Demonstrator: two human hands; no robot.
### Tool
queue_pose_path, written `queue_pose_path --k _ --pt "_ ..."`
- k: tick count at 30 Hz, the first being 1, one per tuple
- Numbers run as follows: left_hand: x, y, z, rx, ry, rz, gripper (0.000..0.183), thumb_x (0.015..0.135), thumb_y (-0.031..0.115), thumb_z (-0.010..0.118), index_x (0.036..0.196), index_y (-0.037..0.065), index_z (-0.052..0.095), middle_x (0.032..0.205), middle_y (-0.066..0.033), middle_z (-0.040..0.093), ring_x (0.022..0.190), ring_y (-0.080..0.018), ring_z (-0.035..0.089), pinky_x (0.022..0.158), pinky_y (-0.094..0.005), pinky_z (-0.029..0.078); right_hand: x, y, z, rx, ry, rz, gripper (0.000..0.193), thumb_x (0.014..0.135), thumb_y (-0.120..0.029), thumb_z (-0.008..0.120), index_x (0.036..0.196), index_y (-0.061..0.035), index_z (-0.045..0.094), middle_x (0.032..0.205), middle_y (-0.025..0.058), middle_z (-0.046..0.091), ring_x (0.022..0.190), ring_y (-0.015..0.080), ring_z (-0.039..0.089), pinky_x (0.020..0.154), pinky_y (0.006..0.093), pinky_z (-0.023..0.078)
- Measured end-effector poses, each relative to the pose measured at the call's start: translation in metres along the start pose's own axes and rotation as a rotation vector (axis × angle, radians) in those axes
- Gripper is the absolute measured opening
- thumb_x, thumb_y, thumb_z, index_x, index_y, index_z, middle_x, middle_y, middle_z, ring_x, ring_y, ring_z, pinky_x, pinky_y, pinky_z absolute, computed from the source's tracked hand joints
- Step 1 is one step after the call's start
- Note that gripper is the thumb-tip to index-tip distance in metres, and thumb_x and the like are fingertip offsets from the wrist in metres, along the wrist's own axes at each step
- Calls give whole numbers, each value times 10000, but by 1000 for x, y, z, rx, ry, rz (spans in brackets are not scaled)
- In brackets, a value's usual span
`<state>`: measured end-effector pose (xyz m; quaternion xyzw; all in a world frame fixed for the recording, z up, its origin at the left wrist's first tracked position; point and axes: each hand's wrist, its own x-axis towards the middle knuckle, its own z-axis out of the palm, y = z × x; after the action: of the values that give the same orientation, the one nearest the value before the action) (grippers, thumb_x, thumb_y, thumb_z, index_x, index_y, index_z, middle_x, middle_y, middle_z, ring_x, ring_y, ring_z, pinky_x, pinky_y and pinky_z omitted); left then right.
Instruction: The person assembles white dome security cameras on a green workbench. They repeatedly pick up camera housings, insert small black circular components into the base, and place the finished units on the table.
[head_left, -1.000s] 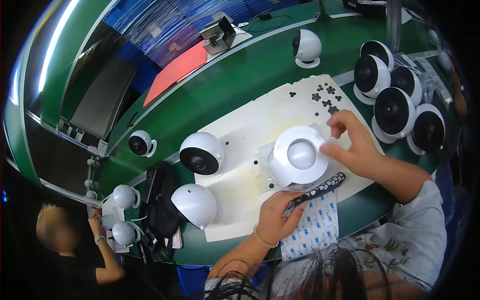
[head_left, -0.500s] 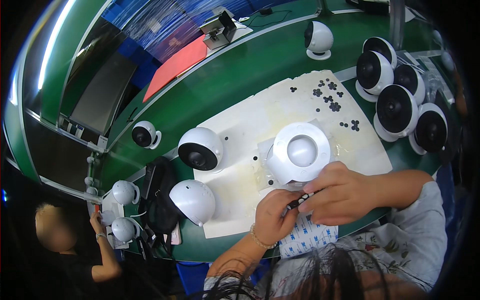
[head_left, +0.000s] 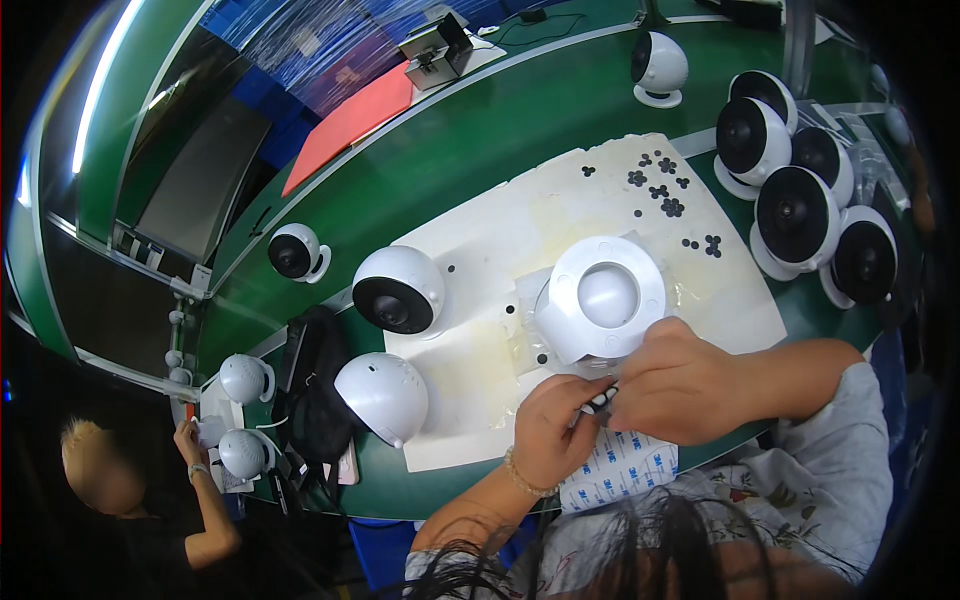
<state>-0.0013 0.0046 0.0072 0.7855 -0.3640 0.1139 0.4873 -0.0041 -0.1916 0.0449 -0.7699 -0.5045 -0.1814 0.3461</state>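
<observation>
In front of my chest my left hand [head_left: 553,428] is closed on a small black strip with white dots [head_left: 601,400]; only a short piece shows between the hands. My right hand [head_left: 672,388] has its fingers curled shut against the strip's other end, and what the fingertips pinch is hidden. Just beyond them a white ball-shaped camera rests with its ring base [head_left: 569,310] facing up, on a clear plastic sheet. Under my hands lies a white sheet with blue print [head_left: 622,474]. Small black round pads [head_left: 672,207] lie scattered in clusters on the pale board [head_left: 480,262].
Two white ball cameras, one with its black face showing [head_left: 399,290] and one turned away [head_left: 381,398], stand at the left. Several more [head_left: 797,220] crowd the right side. A black bag [head_left: 318,385] lies left of the board. A co-worker's hand [head_left: 188,440] is at the far left.
My right hand's fingers have curled in, and less of the strip shows between my hands. The ring-based camera stays in place; the whole view has shifted slightly.
</observation>
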Motion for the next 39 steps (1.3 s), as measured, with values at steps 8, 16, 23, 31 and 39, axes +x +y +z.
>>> queue_pose_path --k 8,16,23,31,39 --pt "-1 -5 2 62 50 100 240 615 -7 633 848 21 582 738 -128 573 637 -292 543 593 -363 427 7 3 13 203 209 23 424 701 6 627 1101 -72 512 918 71 565 821 246 553 686 335 410" --pt "-1 3 -4 203 76 146 241 590 47 675 826 62 624 865 -107 593 802 -264 538 747 -368 399 2 -2 3 397 -17 -54 333 751 39 561 1073 -29 511 992 130 543 741 234 555 625 326 454" --pt "0 -6 2 425 26 220 233 589 151 712 809 92 663 1262 -184 443 1155 -348 369 911 -417 306 19 38 -27 364 323 477 543 769 86 460 1271 -65 319 1195 132 410 779 138 510 733 262 438" --pt "-6 2 -2 458 -51 210 232 605 172 707 822 100 666 1228 -140 497 1171 -282 388 936 -441 289 26 47 -33 425 282 577 626 735 111 397 1318 -80 275 1184 136 414 781 126 508 747 258 433" --pt "-7 1 -1 439 -63 181 237 616 166 691 844 105 672 1220 -144 500 1194 -268 376 961 -437 277 25 46 -34 397 264 572 640 728 110 408 1322 -87 273 1172 137 428 763 140 518 746 266 441"
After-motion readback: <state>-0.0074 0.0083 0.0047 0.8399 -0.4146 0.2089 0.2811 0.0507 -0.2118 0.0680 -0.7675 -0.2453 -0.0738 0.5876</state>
